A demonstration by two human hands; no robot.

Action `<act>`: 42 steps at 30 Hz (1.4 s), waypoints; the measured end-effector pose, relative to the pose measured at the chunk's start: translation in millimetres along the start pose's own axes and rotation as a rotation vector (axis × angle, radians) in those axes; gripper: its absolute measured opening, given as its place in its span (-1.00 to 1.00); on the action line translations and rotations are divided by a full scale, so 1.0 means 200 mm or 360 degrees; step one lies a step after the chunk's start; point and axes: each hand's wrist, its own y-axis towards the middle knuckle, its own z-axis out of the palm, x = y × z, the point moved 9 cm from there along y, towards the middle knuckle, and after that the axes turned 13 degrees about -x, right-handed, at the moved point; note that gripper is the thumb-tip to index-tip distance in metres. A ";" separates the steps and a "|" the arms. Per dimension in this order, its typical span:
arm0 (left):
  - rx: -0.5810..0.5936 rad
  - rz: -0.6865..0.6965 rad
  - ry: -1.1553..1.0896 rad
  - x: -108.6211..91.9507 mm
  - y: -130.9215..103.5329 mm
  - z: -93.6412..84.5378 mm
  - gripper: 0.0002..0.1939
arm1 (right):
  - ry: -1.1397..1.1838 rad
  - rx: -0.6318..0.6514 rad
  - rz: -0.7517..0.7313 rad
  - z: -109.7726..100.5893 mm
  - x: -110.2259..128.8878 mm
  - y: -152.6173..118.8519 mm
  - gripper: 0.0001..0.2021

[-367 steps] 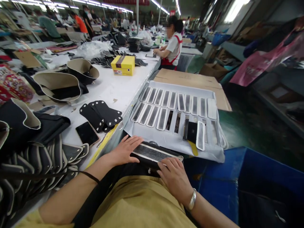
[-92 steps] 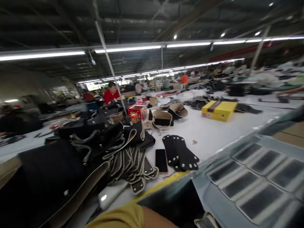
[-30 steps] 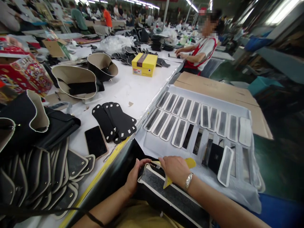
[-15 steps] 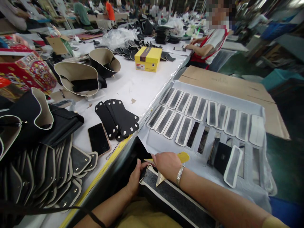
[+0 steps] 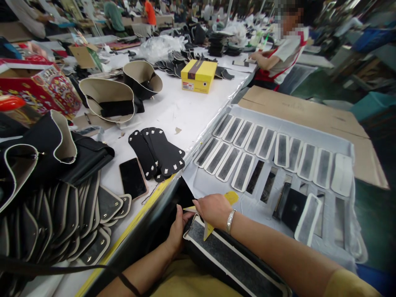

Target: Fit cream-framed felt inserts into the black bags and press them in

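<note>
Bright even overhead light, wide-angle edge distortion.

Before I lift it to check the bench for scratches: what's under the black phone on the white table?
The black phone lies flat on the white table, beside the black strips. Only tabletop shows around it; whatever is directly beneath is covered.

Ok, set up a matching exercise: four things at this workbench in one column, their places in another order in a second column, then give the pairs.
Things:
1. yellow box
2. phone
3. yellow scraper
4. long grey-faced panel

Places:
A. under the right hand, partly hidden
B. on the person's lap, left hand at its end
C. far along the white table
D. face up beside the fanned black pieces

Pairs: 1-C, 2-D, 3-A, 4-B
</note>
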 end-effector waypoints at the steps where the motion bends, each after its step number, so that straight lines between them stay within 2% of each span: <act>1: -0.0013 -0.0018 -0.0034 0.00 0.00 0.00 -0.17 | -0.0007 -0.0004 -0.0033 0.00 0.01 0.00 -0.44; 7: -0.0086 -0.0108 -0.0172 0.00 -0.01 0.00 -0.15 | 0.0001 -0.0058 -0.0148 -0.02 0.04 0.02 -0.45; 12: -0.0119 -0.0100 -0.0142 0.00 -0.01 -0.01 -0.17 | 0.0023 -0.0064 -0.0070 0.00 0.02 0.01 -0.47; 19: -0.0047 -0.0075 -0.0157 0.00 0.02 0.00 -0.24 | 0.0038 -0.0061 0.0052 -0.01 0.00 -0.03 -0.49; 29: -0.0040 -0.0205 -0.0108 -0.01 0.03 0.01 -0.23 | 0.0017 -0.0162 0.0058 -0.03 0.02 -0.03 -0.53; 34: -0.0081 -0.0179 -0.0163 -0.02 0.02 0.00 -0.31 | 0.0054 -0.0156 -0.0069 -0.03 0.05 -0.01 -0.54; 42: -0.0302 -0.0115 -0.0217 0.01 -0.01 -0.08 -0.44 | 0.0061 -0.0110 -0.0240 -0.02 0.08 0.00 -0.50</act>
